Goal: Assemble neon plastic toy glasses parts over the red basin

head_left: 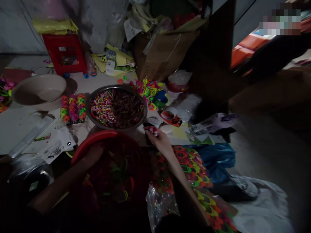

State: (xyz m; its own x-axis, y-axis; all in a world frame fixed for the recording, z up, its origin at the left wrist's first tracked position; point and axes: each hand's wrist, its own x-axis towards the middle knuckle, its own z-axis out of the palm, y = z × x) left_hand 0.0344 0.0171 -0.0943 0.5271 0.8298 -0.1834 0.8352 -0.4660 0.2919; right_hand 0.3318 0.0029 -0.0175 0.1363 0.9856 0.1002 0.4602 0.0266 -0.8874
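Note:
My left hand (pixel 97 150) reaches into a large red basin (pixel 107 133) in front of me. Deep shadow hides its fingers, so I cannot tell what they touch. Green, orange and yellow plastic pieces (pixel 119 168) lie dimly lit inside that basin. At the table's front edge, my right hand (pixel 160 139) is closed on a small red-and-white piece (pixel 152 130); its kind is not clear. Just beyond both hands stands a metal bowl (pixel 145 111) full of small multicoloured and brown pieces. A white round lid or disc (pixel 166 129) lies close to my right fingers.
A pale basin (pixel 18 97) and rows of bright plastic pieces (pixel 73 108) stand at left. Behind are a red stool (pixel 64 53) and a cardboard box (pixel 161 55). Bags of colourful pieces (pixel 190 166) lie by my right forearm. Another person (pixel 272 55) is at upper right.

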